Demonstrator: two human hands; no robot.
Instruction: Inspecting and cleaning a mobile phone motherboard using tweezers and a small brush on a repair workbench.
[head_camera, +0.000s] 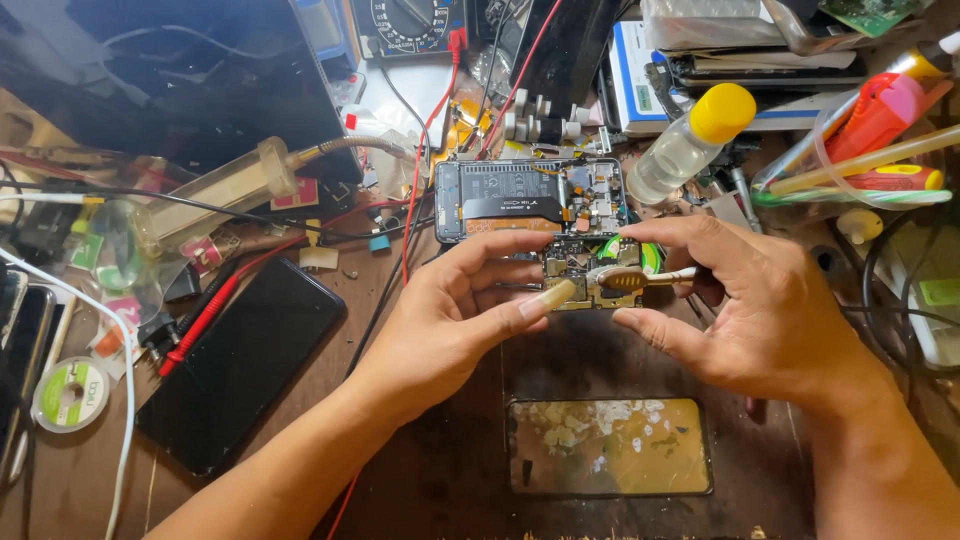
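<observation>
My left hand (455, 305) pinches a small circuit board (572, 262) by its left side, thumb underneath and forefinger on top. My right hand (745, 300) holds a small brush (630, 279) whose pale head rests on the board's right part. Just behind the board lies an opened phone body (530, 197), dark, with its inner parts and a flat cable showing. Both hands hover over the dark wooden bench (430, 460).
A black phone (245, 362) lies at the left beside red probe leads (215, 305). A worn yellow pad (608, 446) sits near the front. A clear bottle with a yellow cap (690, 140), pens (860, 150), a multimeter (410, 25), a solder wick reel (70, 393) and cables crowd the back and sides.
</observation>
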